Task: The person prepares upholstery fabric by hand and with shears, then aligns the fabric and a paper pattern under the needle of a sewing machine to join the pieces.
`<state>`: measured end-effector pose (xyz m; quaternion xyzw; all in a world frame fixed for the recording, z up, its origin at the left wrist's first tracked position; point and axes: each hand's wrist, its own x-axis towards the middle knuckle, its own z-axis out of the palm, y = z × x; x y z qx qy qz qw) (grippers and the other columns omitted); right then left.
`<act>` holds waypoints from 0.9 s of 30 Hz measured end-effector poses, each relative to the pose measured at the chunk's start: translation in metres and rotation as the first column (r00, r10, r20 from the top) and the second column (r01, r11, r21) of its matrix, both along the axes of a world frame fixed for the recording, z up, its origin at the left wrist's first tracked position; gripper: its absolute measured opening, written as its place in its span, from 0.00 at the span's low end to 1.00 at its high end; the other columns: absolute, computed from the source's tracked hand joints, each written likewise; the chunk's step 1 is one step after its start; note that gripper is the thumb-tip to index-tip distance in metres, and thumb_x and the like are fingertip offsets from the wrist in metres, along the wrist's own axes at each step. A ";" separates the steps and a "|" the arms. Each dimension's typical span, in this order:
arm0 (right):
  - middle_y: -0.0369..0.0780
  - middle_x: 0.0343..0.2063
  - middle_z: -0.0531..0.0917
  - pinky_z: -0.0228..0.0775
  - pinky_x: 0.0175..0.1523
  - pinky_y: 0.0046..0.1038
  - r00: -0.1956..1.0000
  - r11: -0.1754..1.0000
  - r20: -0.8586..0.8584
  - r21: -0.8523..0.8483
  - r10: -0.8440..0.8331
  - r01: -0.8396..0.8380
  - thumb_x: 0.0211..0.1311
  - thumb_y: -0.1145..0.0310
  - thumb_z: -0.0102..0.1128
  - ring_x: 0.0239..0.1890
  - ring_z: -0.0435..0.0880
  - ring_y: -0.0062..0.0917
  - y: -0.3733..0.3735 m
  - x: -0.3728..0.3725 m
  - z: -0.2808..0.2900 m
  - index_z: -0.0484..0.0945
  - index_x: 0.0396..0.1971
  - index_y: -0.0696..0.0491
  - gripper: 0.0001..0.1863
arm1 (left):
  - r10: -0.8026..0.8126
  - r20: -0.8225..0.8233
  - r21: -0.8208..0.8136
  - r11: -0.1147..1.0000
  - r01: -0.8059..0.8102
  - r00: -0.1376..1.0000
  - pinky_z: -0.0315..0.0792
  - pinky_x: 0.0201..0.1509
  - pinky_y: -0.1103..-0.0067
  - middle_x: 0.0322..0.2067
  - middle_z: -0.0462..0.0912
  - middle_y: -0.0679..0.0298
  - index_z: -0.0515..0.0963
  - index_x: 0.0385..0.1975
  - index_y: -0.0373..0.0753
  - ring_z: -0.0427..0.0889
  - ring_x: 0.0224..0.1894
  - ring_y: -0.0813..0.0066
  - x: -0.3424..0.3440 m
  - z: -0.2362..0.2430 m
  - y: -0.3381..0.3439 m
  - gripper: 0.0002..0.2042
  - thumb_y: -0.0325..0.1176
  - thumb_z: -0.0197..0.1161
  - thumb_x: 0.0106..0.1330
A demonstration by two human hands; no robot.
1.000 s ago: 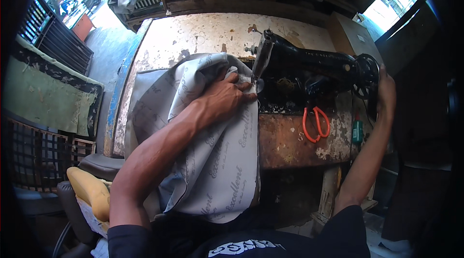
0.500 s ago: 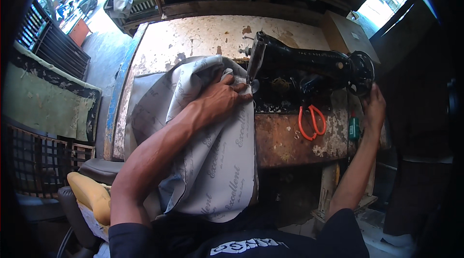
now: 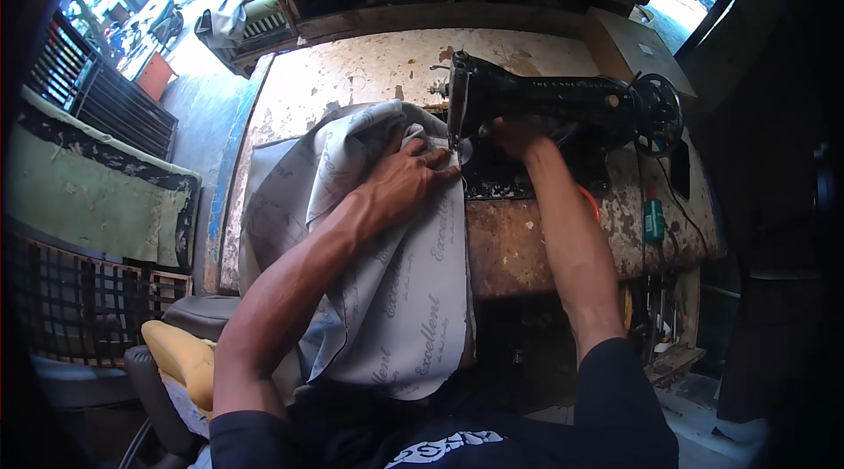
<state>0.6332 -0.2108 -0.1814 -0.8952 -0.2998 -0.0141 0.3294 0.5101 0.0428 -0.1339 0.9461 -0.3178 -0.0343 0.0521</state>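
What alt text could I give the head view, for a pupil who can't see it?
A person's left hand rests on grey printed fabric at the needle end of a black sewing machine; the right hand reaches in beneath its arm. On the worn table are a mostly hidden red handle and a green bottle.

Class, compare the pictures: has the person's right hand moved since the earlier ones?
Yes: the right hand has moved left along the sewing machine, from its handwheel to nearer the needle end.
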 end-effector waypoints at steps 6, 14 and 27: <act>0.38 0.33 0.90 0.80 0.41 0.24 0.943 0.962 -0.326 0.227 -0.069 0.149 0.73 0.64 0.62 0.37 0.88 0.20 0.023 0.018 0.012 0.86 0.45 0.52 0.10 | 0.006 0.103 0.026 1.000 -0.009 0.995 0.38 0.85 0.45 0.68 0.74 0.60 0.79 0.67 0.60 0.71 0.71 0.57 -0.006 -0.001 0.004 0.27 0.28 0.46 0.72; 0.35 0.33 0.90 0.76 0.28 0.25 0.653 0.905 -0.631 0.349 0.420 -0.245 0.71 0.57 0.66 0.25 0.85 0.19 0.046 0.041 0.024 0.88 0.44 0.51 0.14 | 0.021 0.023 0.058 0.998 -0.022 1.000 0.38 0.82 0.40 0.65 0.75 0.63 0.80 0.66 0.61 0.71 0.71 0.58 -0.010 0.012 -0.003 0.26 0.28 0.47 0.72; 0.43 0.53 0.85 0.84 0.57 0.34 0.700 0.845 -0.622 0.532 0.350 0.049 0.77 0.61 0.57 0.54 0.87 0.27 0.058 0.058 -0.034 0.76 0.61 0.57 0.21 | 0.042 -0.095 0.106 0.994 -0.032 0.995 0.35 0.85 0.44 0.70 0.71 0.58 0.78 0.68 0.61 0.68 0.74 0.57 -0.004 0.030 -0.007 0.28 0.27 0.43 0.73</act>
